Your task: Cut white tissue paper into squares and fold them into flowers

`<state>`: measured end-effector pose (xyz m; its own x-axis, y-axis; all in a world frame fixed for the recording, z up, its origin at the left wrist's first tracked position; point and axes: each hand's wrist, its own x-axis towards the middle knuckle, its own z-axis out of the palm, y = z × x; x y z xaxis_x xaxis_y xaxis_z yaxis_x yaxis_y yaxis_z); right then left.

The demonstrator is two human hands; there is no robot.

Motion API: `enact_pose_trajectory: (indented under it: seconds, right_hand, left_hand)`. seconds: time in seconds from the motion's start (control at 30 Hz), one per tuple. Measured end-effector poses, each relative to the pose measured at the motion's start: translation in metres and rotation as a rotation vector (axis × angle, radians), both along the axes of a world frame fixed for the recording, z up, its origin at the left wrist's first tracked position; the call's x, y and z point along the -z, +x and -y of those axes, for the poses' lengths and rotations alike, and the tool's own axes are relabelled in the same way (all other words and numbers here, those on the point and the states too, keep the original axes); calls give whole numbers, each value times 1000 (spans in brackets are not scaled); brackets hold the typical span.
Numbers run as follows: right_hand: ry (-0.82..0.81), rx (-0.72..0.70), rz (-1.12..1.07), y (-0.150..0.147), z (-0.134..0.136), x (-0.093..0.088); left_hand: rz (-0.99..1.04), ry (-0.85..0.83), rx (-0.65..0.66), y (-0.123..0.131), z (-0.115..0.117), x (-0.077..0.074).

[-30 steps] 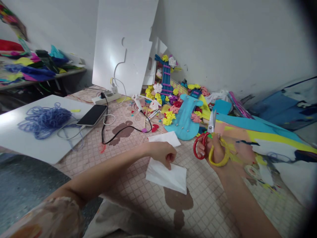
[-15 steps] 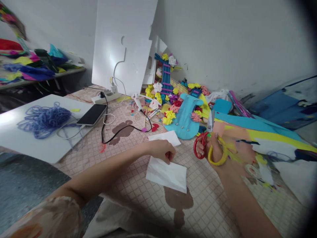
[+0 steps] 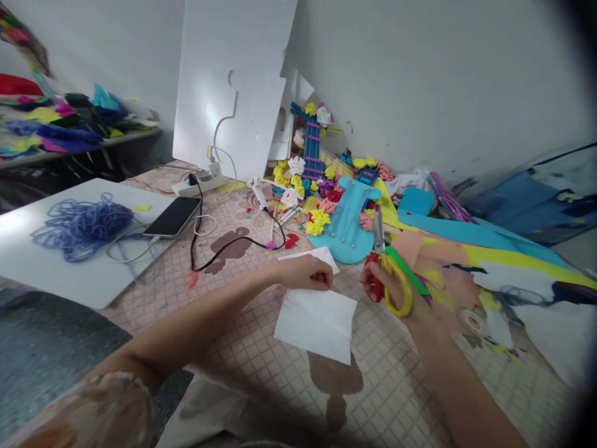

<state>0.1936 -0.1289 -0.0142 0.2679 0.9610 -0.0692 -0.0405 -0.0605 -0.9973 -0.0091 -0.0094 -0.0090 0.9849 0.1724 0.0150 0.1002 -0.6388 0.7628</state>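
Note:
My left hand point(image 3: 305, 272) is closed in a pinch at the upper edge of a white square of paper point(image 3: 317, 323), which hangs or lies just in front of me over the table. Another piece of white paper point(image 3: 329, 257) shows behind that hand. My right hand point(image 3: 390, 287) grips scissors point(image 3: 379, 233) by their red and yellow handles, blades pointing up and away from the paper. Beyond the hands lies a light-blue guitar-shaped cutout point(image 3: 347, 224). A green strip point(image 3: 408, 269) lies beside the right hand, partly hidden.
A glue gun point(image 3: 258, 191) with a black cord rests behind. On the left, a white board point(image 3: 88, 277) carries blue yarn point(image 3: 88, 224) and a phone point(image 3: 172, 216). Crepe flowers point(image 3: 318, 221) and coloured sheets point(image 3: 485, 233) crowd the back and right.
The scissors have turned more upright and shifted slightly left with my right hand, uncovering the green strip. The white paper by my left hand now looks flatter and shows more of its face.

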Motion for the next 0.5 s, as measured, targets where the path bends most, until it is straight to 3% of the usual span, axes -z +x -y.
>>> enact_pose_trajectory:
  seconds: [0.23, 0.4, 0.5]
  right_hand:
    - [-11, -193, 110, -23, 0, 12]
    - [31, -79, 120, -20, -2, 13]
    - [55, -4, 109, -11, -4, 12]
  left_hand:
    - [97, 14, -73, 2, -1, -1]
    - [73, -71, -130, -1, -15, 3]
    - [115, -190, -233, -1, -28, 9]
